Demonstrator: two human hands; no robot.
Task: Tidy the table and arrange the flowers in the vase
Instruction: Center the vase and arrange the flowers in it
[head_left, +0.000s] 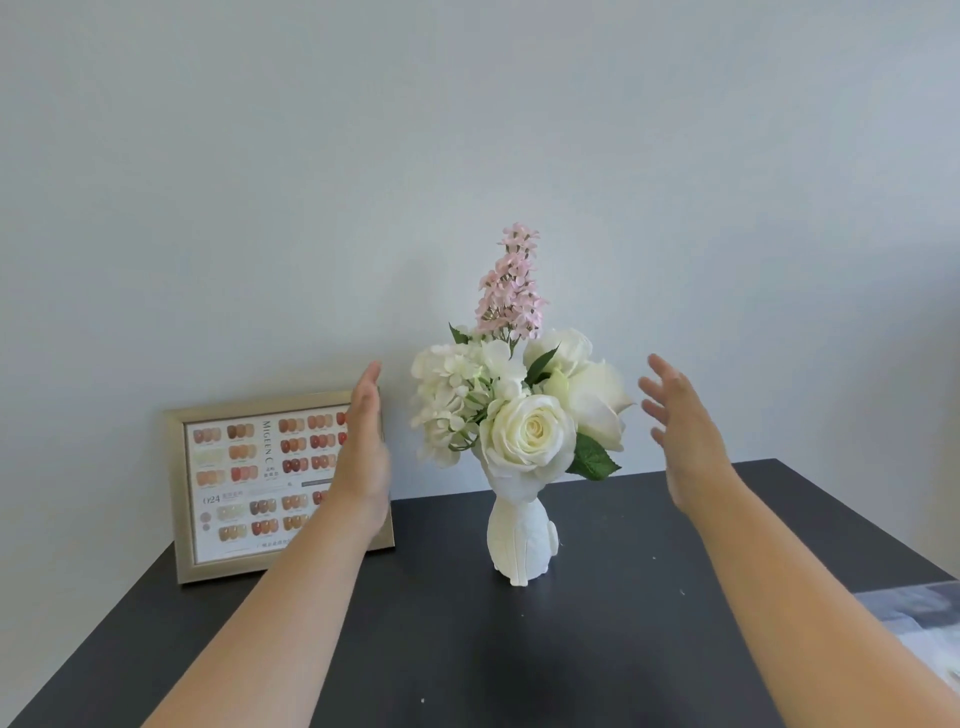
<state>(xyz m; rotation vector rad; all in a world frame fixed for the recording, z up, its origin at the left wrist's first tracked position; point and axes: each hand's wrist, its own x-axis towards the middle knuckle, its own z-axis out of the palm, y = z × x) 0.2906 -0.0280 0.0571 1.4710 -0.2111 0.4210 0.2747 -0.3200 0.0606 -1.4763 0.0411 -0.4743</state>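
Worktop: one dark, matte surface set against a pale wall; a few tiny light specks lie on it.
Vase: one, white and ribbed, narrow at the neck, standing upright near the back middle of the worktop.
Flowers in the vase: all stems sit in the vase, none lies on the worktop.
White roses: three counted; one fully open rose faces the camera at the front, two more closed ones stand behind and to the right.
White hydrangea: one large cluster on the left side of the bunch.
Pink flower spike: one, upright, rising above everything else in the bunch.
Green leaves: several, the largest hanging low on the right under the roses.
Picture frame: one, pale gold, leaning against the wall at the back left; it holds a chart of nail colour samples in rows.
Left hand: released, flat, fingers together, palm turned towards the bunch, near the hydrangea but apart from it; it covers the frame's right edge.
Right hand: released, fingers spread, palm facing the roses, near them without touching.
Hands counted: two, one on each side of the bunch, both holding nothing.
Right edge: a blurred pale patch beyond the worktop; I cannot tell what it is.
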